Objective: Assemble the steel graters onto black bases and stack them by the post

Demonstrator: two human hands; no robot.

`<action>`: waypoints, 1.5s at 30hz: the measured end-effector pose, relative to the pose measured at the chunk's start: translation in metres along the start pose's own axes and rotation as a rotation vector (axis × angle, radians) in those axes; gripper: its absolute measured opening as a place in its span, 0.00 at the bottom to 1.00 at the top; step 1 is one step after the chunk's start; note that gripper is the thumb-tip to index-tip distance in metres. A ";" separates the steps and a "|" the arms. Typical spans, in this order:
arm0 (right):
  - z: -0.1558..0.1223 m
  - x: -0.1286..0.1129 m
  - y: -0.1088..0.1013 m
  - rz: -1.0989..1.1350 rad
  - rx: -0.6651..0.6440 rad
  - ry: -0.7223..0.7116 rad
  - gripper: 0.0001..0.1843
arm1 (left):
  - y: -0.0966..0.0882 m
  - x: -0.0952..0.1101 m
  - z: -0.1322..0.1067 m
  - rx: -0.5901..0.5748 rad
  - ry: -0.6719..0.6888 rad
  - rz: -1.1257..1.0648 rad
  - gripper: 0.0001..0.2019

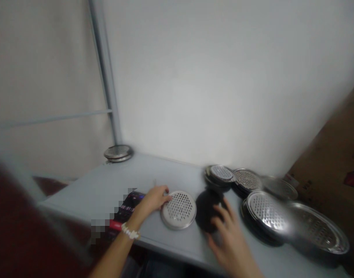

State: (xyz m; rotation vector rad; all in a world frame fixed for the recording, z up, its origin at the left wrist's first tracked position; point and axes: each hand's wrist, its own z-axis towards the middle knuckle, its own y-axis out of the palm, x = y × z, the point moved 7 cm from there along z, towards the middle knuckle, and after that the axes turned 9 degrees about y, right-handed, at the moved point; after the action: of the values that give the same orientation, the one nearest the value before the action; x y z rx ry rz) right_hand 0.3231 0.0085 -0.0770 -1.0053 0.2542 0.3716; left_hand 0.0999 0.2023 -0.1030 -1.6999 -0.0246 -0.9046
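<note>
A round metal grater plate [181, 210] with many holes lies on the table in front of me. My left hand [159, 197], with a pale bracelet at its wrist, has thumb and fingers at the plate's left rim. Just right of the plate is a round black disc [207, 212], close beside it. The curved fingers of my right hand [227, 231] are at the disc's right side, some across its face. Blur hides how firmly they hold it.
Stacked grater plates [265, 212] and a wide metal dish [318, 227] stand at right, with more stacks [223, 173] by the wall. Another small stack [118, 152] sits at the far left corner. A cardboard box [330, 154] rises at right; a lit screen [127, 206] lies left.
</note>
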 end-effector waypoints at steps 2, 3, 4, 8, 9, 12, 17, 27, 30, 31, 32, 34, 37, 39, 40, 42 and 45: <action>0.000 0.003 0.003 0.057 -0.055 0.062 0.13 | 0.002 0.000 0.001 -0.015 0.016 -0.027 0.15; 0.000 0.006 0.008 0.096 -0.098 0.106 0.12 | 0.004 0.001 0.001 -0.025 0.026 -0.041 0.16; -0.002 0.010 0.016 0.138 -0.150 0.148 0.12 | 0.007 0.002 0.001 -0.038 0.038 -0.056 0.16; -0.006 0.021 0.048 0.283 -0.265 0.244 0.25 | 0.019 0.013 0.002 -0.085 0.097 -0.142 0.19; -0.007 0.023 0.053 0.308 -0.249 0.250 0.31 | 0.022 0.017 0.002 -0.090 0.115 -0.181 0.20; -0.006 0.025 0.059 0.357 -0.180 0.247 0.42 | 0.028 0.032 0.000 -0.105 0.161 -0.273 0.22; -0.004 0.027 0.058 0.399 -0.181 0.245 0.45 | 0.024 0.054 -0.005 -0.134 0.259 -0.227 0.16; -0.008 0.032 0.052 0.365 -0.188 0.281 0.40 | 0.001 0.009 0.003 -0.044 0.220 0.049 0.22; -0.010 0.032 0.052 0.312 -0.200 0.258 0.31 | -0.019 -0.015 0.003 0.148 0.070 0.274 0.18; -0.010 0.032 0.052 0.296 -0.207 0.256 0.28 | -0.022 -0.020 0.002 0.161 0.041 0.306 0.18; -0.010 0.031 0.051 0.281 -0.212 0.256 0.25 | -0.023 -0.024 0.002 0.157 0.023 0.320 0.17; -0.008 0.029 0.048 0.255 -0.222 0.251 0.22 | -0.021 -0.028 0.002 0.131 0.013 0.336 0.15; -0.005 0.022 0.042 0.221 -0.224 0.185 0.18 | -0.015 -0.025 0.004 0.099 0.047 0.349 0.15; -0.005 0.018 0.038 0.200 -0.211 0.118 0.16 | -0.009 -0.020 0.006 0.092 0.069 0.365 0.17; -0.006 0.018 0.036 0.191 -0.201 0.090 0.17 | -0.005 -0.017 0.007 0.084 0.079 0.374 0.18; -0.007 0.018 0.034 0.177 -0.179 0.049 0.19 | 0.006 -0.010 0.008 0.054 0.105 0.385 0.17; -0.010 0.021 0.030 0.166 -0.142 0.011 0.20 | 0.020 0.003 0.008 0.001 0.176 0.380 0.18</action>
State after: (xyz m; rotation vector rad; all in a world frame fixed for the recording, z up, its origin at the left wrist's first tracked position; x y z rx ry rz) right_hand 0.3291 0.0187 -0.1133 -1.1294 0.3263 0.5410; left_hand 0.1156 0.2012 -0.1186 -1.5485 0.4030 -0.7609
